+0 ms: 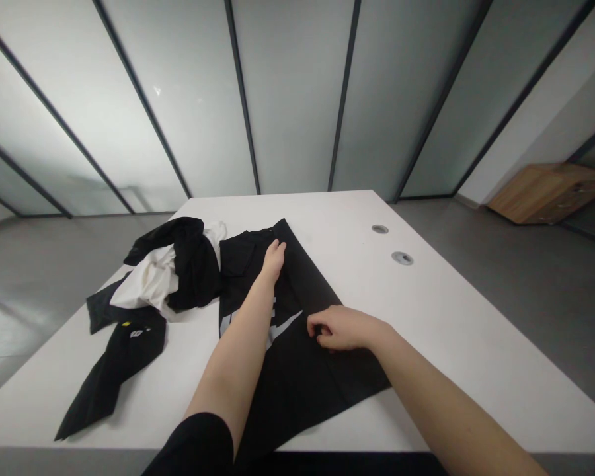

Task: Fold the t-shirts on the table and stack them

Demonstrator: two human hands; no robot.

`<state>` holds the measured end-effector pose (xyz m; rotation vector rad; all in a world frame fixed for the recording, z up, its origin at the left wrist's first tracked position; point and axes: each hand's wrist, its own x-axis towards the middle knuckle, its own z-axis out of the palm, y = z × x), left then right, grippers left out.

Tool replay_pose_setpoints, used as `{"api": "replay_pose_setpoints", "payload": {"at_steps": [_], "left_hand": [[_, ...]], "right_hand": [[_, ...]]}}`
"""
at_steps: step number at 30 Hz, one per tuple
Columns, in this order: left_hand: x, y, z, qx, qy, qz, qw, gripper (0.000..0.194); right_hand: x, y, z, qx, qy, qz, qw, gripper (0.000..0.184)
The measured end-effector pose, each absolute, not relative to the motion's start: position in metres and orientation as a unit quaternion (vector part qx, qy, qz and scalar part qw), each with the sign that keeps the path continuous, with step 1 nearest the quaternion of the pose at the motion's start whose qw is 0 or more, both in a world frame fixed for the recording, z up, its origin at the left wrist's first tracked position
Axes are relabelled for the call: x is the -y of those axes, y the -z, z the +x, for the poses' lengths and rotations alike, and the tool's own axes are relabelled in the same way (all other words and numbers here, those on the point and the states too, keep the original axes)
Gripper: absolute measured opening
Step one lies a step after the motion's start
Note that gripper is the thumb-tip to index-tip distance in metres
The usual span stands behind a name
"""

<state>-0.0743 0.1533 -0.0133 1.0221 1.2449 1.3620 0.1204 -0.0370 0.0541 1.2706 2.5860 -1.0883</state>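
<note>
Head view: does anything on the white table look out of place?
The black-and-white clothes on the left lie crumpled, and a twisted black garment sprawls below them, looking messy beside the flat black trousers.

Black trousers lie flat along the counter, running away from the person, the legs apparently folded together. Just beside the left hand sits a flap pocket near the waist end. A pale grey logo crosses the leg between the hands, and the right hand lies over the trousers' right edge.
</note>
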Motion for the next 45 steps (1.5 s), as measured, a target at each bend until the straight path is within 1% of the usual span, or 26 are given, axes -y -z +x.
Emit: {"api": "replay_pose_setpoints", "payload": {"at_steps": [3, 5, 7, 9, 12, 14, 16, 18, 20, 23, 33, 38, 42, 45], "left_hand": [[-0.146, 0.014, -0.074, -0.58, -0.469, 0.585, 0.318, 0.055], [-0.14, 0.014, -0.069, -0.567, -0.406, 0.671, 0.253, 0.053], [-0.133, 0.015, -0.06, -0.549, -0.351, 0.724, 0.224, 0.05], [-0.127, 0.018, -0.051, -0.547, -0.306, 0.748, 0.218, 0.051], [-0.117, 0.024, -0.04, -0.565, -0.25, 0.758, 0.21, 0.061], [-0.113, 0.025, -0.036, -0.583, -0.2, 0.769, 0.171, 0.068], [-0.11, 0.025, -0.034, -0.6, -0.138, 0.78, 0.111, 0.072], [-0.11, 0.024, -0.035, -0.614, -0.086, 0.782, 0.064, 0.075], [-0.111, 0.023, -0.035, -0.624, -0.061, 0.778, 0.044, 0.076], [-0.116, 0.023, -0.037, -0.63, -0.056, 0.774, 0.041, 0.077], [-0.135, 0.016, -0.043, -0.615, -0.039, 0.786, 0.05, 0.078], [-0.139, 0.016, -0.042, -0.606, -0.038, 0.793, 0.05, 0.077], [-0.146, 0.017, -0.042, -0.594, -0.033, 0.802, 0.046, 0.077], [-0.153, 0.017, -0.043, -0.581, -0.034, 0.812, 0.039, 0.076]], "right_hand": [[0.037, -0.053, 0.121, -0.841, 0.356, 0.407, 0.036, 0.023], [0.037, -0.052, 0.121, -0.838, 0.37, 0.399, 0.043, 0.022], [0.035, -0.05, 0.122, -0.832, 0.381, 0.402, 0.035, 0.024], [0.032, -0.047, 0.124, -0.838, 0.344, 0.425, -0.01, 0.024], [0.023, -0.038, 0.127, -0.844, 0.235, 0.467, -0.117, 0.024], [0.016, -0.026, 0.13, -0.844, 0.188, 0.469, -0.178, 0.027], [0.009, -0.011, 0.131, -0.852, 0.154, 0.453, -0.213, 0.034], [0.006, 0.005, 0.131, -0.86, 0.134, 0.449, -0.201, 0.046], [0.005, 0.018, 0.128, -0.862, 0.125, 0.467, -0.151, 0.057], [0.009, 0.027, 0.121, -0.859, 0.106, 0.493, -0.087, 0.065], [0.03, 0.024, 0.107, -0.862, 0.052, 0.501, -0.061, 0.067], [0.051, 0.021, 0.116, -0.884, 0.066, 0.46, -0.048, 0.072], [0.066, 0.015, 0.112, -0.895, 0.083, 0.437, -0.045, 0.079], [0.075, 0.013, 0.102, -0.893, 0.081, 0.44, -0.055, 0.081]]}}
